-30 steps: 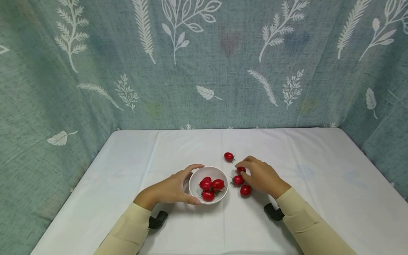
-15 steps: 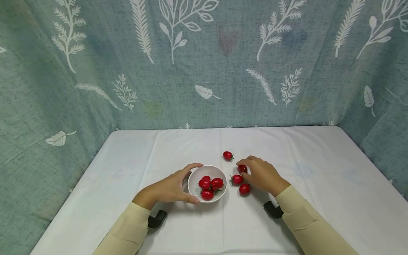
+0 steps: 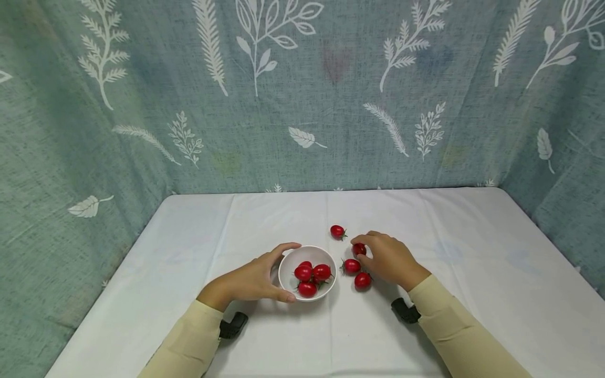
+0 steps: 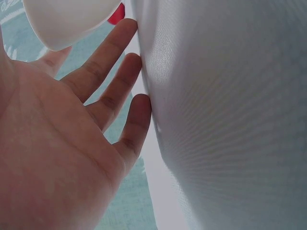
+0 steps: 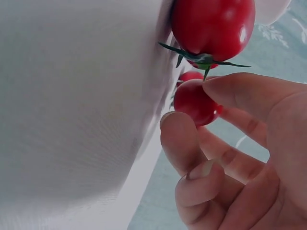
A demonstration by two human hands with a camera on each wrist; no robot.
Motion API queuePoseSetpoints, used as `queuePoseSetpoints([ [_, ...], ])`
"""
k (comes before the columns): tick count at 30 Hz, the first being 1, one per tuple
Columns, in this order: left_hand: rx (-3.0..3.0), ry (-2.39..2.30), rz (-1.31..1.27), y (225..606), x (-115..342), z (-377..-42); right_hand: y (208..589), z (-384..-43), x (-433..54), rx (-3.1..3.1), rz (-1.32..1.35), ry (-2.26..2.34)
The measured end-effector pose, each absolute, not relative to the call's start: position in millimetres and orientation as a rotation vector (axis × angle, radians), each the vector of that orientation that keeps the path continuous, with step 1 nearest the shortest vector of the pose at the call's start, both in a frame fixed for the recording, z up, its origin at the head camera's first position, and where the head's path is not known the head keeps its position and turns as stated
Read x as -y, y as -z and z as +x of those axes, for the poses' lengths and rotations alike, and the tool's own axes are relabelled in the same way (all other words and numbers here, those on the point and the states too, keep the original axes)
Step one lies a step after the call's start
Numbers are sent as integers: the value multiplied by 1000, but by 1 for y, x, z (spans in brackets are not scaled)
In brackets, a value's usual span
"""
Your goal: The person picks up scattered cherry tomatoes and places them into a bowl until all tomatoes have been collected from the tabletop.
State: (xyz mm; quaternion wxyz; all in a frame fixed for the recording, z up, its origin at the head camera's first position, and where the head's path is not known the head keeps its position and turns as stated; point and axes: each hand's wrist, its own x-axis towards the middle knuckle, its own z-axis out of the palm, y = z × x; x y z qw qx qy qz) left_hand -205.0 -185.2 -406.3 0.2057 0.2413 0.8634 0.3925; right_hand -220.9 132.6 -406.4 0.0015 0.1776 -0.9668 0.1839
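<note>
Two hands work over a white-clothed bench, seen from the person's own head. The left hand curves around the left side of a white bowl, its thumb at the near rim and its index finger at the far rim, so the bowl is held between them; the left wrist view shows the other three fingers fanned out straight, their tips at the cloth. Inside the bowl lies a cluster of red cherry tomatoes, four of them showing, some with green leafy tops. To the right of the bowl, the right hand pinches one cherry tomato between thumb and index finger; whether it touches the cloth is hard to tell. Three more lie on the bench close by: a far tomato beyond the hand, a middle tomato between bowl and hand, and a near tomato just beside the thumb side of the right hand. Both arms wear pale yellow sleeves and black wrist devices. Behind the bench hangs a blue-green curtain printed with white leaves and sprigs.
</note>
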Motion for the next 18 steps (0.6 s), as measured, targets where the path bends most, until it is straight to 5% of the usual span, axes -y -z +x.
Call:
queuePoseSetpoints([
  [18, -2387, -1117, 685, 407, 185, -206, 392, -209, -122, 2905, 640, -674],
])
